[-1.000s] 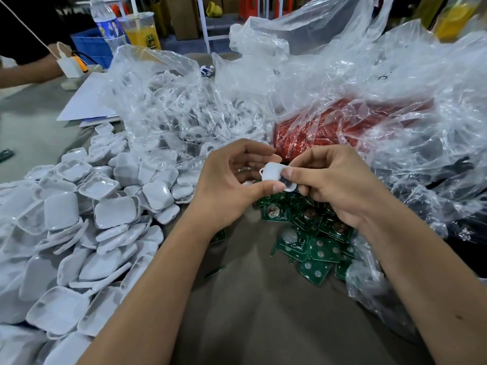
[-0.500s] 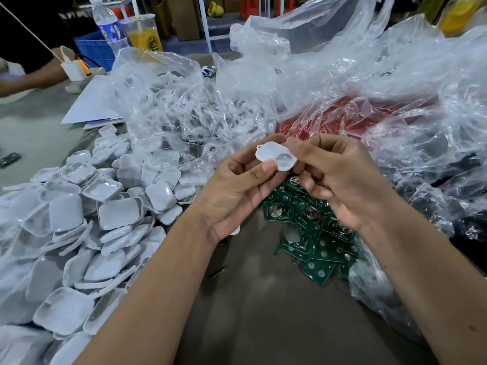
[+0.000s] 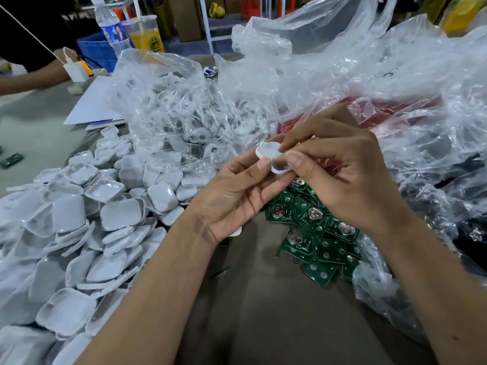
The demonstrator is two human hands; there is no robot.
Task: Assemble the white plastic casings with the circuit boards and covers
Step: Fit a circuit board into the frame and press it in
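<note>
A small white plastic casing (image 3: 272, 158) is held between both hands above the table. My left hand (image 3: 237, 196) pinches its near edge with thumb and fingers. My right hand (image 3: 340, 169) grips its right side, thumb on top and fingers curled behind. Below the hands lies a heap of green circuit boards (image 3: 313, 227) with round metal battery clips. A large pile of white casing halves and covers (image 3: 87, 222) spreads over the left of the table.
Crumpled clear plastic bags (image 3: 329, 75) fill the back and right; one holds more white parts (image 3: 168, 114), another red parts (image 3: 382, 111). Another person's arm (image 3: 29, 80), a water bottle (image 3: 110, 27), a drink cup (image 3: 143, 32) and white paper (image 3: 89, 104) sit at the far left.
Both hands have lifted the casing up and slightly right, away from the boards. My right thumb has come over the casing's top face.
</note>
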